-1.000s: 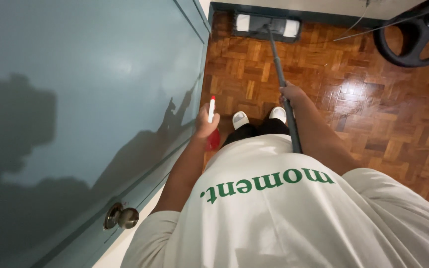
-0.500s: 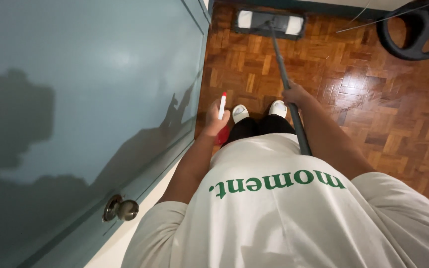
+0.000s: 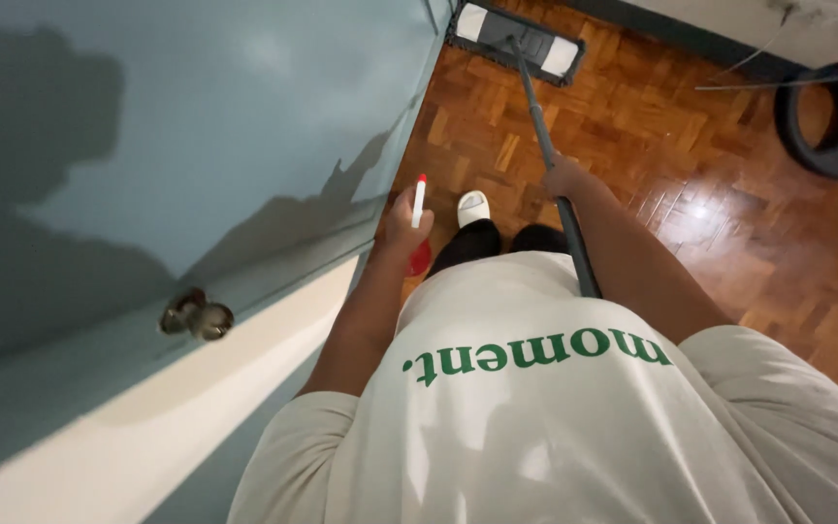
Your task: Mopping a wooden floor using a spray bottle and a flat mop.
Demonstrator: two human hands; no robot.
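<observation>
Mop pole [image 3: 542,136] inside right-hand fingers [image 3: 557,181], mop head [image 3: 514,39] far ahead.

Grey-blue door [image 3: 196,146] on the left with a round metal knob [image 3: 196,315], herringbone parquet floor [image 3: 729,223] with a glare spot, dark round fan base [image 3: 831,121] near the far baseboard, one white slipper [image 3: 473,207].

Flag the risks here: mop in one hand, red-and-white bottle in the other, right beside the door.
1. The right hand alone grips the mop handle, so the flat mop head may be hard to steer near the skirting.
2. The left hand holds the red-and-white bottle close to the door; it could knock it or drip.
3. The parquet floor looks glossy, possibly slippery.
</observation>
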